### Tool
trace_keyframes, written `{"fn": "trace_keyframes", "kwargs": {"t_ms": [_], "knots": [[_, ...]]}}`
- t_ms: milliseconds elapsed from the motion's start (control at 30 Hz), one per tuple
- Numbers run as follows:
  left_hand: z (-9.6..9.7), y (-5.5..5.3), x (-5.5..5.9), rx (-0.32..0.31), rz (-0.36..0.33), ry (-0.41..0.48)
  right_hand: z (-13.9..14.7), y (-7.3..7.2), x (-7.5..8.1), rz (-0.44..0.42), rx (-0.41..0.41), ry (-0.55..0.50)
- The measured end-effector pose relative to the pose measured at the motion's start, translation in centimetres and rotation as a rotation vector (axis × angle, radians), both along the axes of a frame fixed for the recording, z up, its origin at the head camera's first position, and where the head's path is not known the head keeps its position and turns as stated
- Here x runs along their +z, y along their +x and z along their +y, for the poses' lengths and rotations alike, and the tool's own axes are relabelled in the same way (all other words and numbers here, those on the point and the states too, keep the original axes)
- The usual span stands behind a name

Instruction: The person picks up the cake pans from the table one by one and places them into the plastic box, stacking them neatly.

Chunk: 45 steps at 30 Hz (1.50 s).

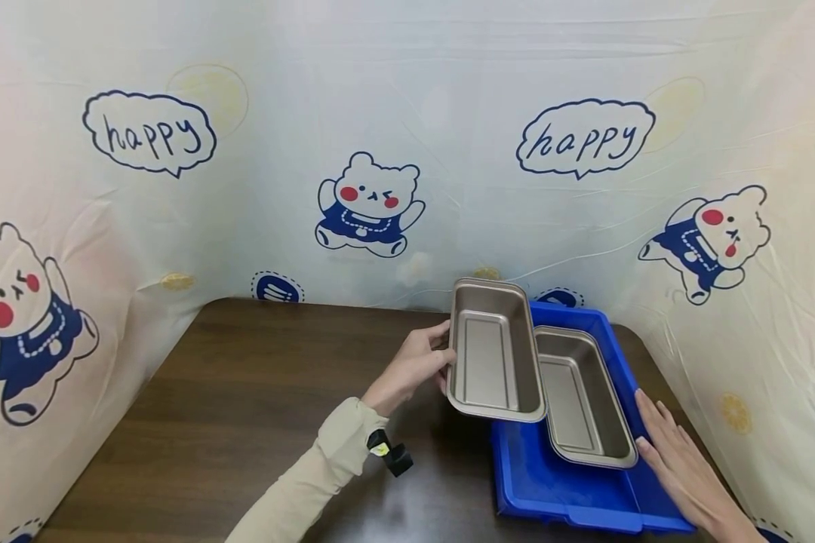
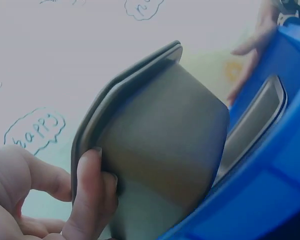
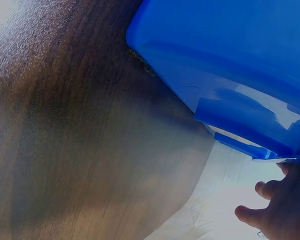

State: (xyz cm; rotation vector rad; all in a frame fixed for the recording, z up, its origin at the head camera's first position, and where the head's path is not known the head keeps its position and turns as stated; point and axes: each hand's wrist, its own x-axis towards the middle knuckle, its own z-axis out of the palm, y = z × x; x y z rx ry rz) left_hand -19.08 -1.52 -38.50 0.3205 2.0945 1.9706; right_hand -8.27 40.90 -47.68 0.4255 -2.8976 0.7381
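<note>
My left hand (image 1: 414, 367) pinches the left rim of a bronze-coloured loaf pan (image 1: 487, 351), thumb on one side and fingers on the other. That pan is tilted over the left edge of a blue plastic bin (image 1: 530, 471). In the left wrist view the loaf pan (image 2: 165, 130) shows its outer side, with fingertips (image 2: 90, 170) against it below the rim. A second loaf pan (image 1: 577, 400) of the same kind lies inside the bin, to the right. My right hand (image 1: 679, 460) rests with extended fingers on the bin's right wall.
The bin stands on a dark brown wooden table (image 1: 244, 407), near its right side. A pale cloth (image 1: 462, 113) printed with bears and the word "happy" hangs behind and at both sides. A black strap (image 1: 389, 451) sits on the left wrist.
</note>
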Motion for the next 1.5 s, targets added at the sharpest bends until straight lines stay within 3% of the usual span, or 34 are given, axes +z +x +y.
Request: {"fn": "trace_keyframes", "kwargs": {"t_ms": [267, 800, 1033, 1200, 1500], "knots": [[4.8, 0.2, 0.7, -0.027, -0.032, 0.082, 0.2, 0.2, -0.2, 0.028, 0.002, 0.011], [13.0, 1.2, -1.3, 0.024, -0.078, 0.107, 0.5, 0.2, -0.4, 0.124, 0.044, -0.007], [15.0, 1.3, -2.2, 0.068, -0.14, 0.09, 0.6, 0.3, -0.7, 0.108, 0.025, -0.031], [15.7, 0.9, -2.9, 0.083, -0.143, 0.076, 0.5, 0.3, -0.5, 0.131, 0.031, -0.029], [16.5, 0.8, -3.8, 0.102, -0.169, 0.036, 0.3, 0.3, -0.2, 0.059, 0.023, -0.039]]}}
